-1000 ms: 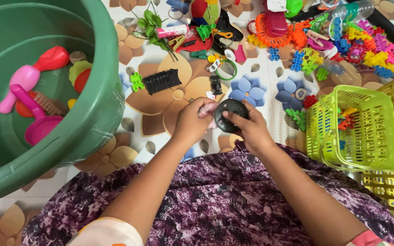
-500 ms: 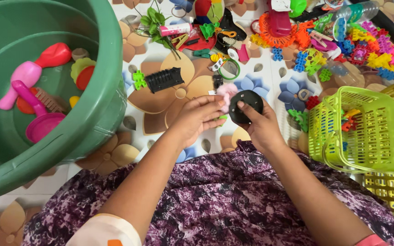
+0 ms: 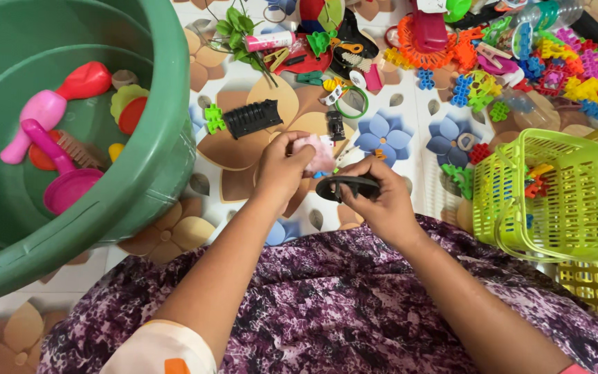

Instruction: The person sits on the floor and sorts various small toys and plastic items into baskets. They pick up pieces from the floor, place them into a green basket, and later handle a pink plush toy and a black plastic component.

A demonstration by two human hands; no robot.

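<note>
L. hand (image 3: 282, 166) pinches pink fluffy piece (image 3: 317, 154); r. hand (image 3: 375, 197) just beside grips black disc (image 3: 347, 186) edge-on, presumably to keep both parts apart.

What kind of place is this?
Likely a home floor in use as a play or toy-sorting spot: flower-patterned floor covering, a spread of small plastic toys, a green tub and a lime basket holding more toys.

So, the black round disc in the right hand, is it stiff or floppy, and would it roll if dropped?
The black disc probably is stiff: it keeps a flat shape while the right hand pinches only one side. It seems light, since a few fingers carry it. Being round, it might roll on edge across the smooth patterned floor, though a flat landing seems likelier.
</note>
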